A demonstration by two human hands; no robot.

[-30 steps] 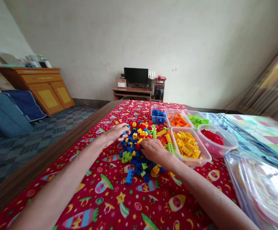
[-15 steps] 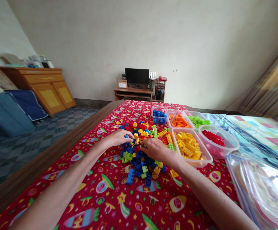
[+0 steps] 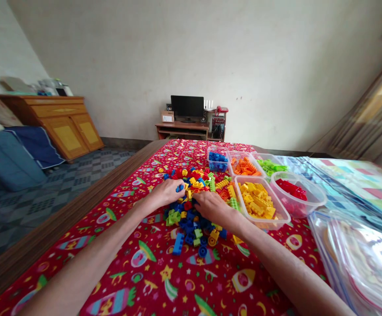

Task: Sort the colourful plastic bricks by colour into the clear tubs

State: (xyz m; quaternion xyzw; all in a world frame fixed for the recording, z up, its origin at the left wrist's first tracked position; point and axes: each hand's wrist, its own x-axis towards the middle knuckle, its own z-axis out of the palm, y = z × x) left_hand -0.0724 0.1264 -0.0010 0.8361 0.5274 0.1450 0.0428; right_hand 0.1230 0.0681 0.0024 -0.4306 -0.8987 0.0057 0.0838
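Observation:
A mixed heap of toy building bricks (image 3: 188,224) in blue, yellow, red, green and orange lies on the red patterned cloth (image 3: 151,272). My left hand (image 3: 167,192) is at the heap's left side, its fingers closed on a blue brick (image 3: 179,188). Opposite it, my right hand (image 3: 212,205) reaches into the middle of the heap with bent fingers pointing down. Its fingertips are among the bricks, and what they grip, if anything, is hidden. Just right of this hand stands a clear box of yellow bricks (image 3: 258,199).
Behind the yellow box are clear boxes of blue bricks (image 3: 217,161), orange bricks (image 3: 244,166) and green bricks (image 3: 271,166). A round tub (image 3: 315,196) holds red bricks. Plastic zip bags (image 3: 362,259) lie at the right. A monitor (image 3: 187,106) stands on a far desk.
My left hand has closed, and a blue brick now shows clearly between its fingers. My right hand stays nearly in place over the heap.

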